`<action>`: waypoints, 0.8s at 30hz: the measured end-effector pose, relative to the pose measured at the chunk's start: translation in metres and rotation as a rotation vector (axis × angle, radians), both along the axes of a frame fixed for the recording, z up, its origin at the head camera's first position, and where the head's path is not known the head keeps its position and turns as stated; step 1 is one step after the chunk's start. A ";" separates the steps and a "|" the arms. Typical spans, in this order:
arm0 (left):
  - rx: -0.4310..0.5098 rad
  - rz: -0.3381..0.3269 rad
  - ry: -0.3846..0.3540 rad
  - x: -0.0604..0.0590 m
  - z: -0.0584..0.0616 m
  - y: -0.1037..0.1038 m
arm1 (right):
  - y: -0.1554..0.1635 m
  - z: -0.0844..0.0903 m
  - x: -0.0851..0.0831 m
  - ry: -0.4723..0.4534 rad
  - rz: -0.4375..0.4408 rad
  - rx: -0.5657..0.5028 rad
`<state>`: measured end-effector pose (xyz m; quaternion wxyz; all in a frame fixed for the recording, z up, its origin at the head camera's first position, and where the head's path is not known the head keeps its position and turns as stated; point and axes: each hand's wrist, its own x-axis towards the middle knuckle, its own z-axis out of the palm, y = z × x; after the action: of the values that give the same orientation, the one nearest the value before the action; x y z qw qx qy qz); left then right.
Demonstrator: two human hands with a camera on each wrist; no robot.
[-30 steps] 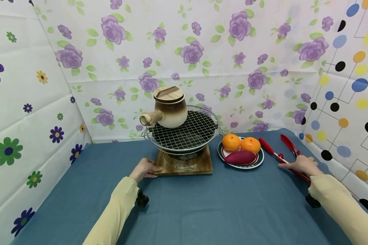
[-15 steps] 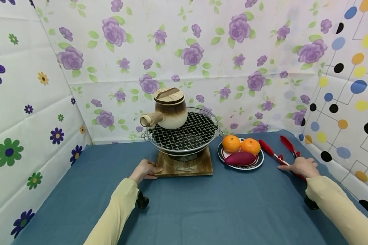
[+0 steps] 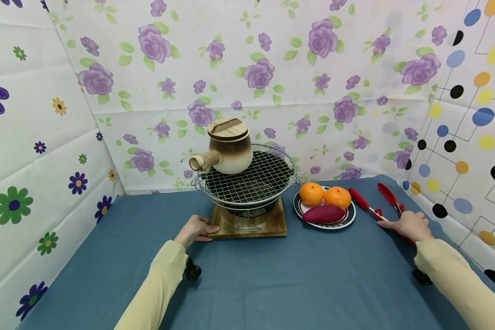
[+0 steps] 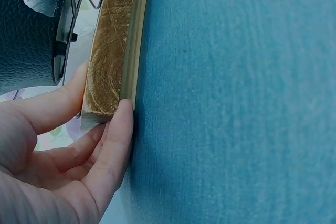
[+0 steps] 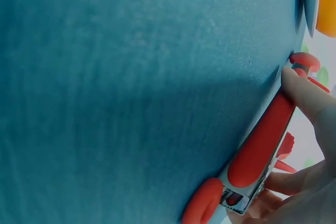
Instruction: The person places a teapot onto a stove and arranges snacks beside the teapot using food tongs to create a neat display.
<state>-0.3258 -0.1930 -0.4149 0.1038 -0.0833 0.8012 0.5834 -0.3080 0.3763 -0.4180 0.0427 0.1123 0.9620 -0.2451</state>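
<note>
At the front left corner of the wooden board, my left hand pinches the edge, thumb on top and a finger against its lower edge in the left wrist view. A round grill with a wire mesh stands on the board. On the mesh's left side sits a brown and cream clay pot with a wooden lid and a side handle. Over on the right, my right hand holds the red tongs, thumb on one side and fingers on the other. The tongs lie with their arms spread.
Between the grill and the tongs stands a plate bearing two oranges and a purple sweet potato. Blue cloth covers the table. Patterned sheets close off the back and both sides.
My right hand has shifted very slightly on the tongs, whose near end is now more hidden. The left hand, board, grill and pot have stayed in place.
</note>
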 end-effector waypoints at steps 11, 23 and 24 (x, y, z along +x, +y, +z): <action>-0.009 -0.019 0.012 0.001 0.000 0.001 | 0.006 0.001 0.003 0.098 0.039 -0.024; -0.010 -0.004 -0.003 0.000 0.001 0.000 | 0.012 0.005 0.003 0.234 0.036 -0.066; -0.007 -0.006 -0.001 -0.001 0.001 0.000 | 0.013 0.006 0.004 0.245 0.037 -0.067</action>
<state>-0.3264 -0.1926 -0.4135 0.1056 -0.0818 0.8034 0.5802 -0.3042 0.3889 -0.4119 -0.0672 0.0624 0.9532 -0.2881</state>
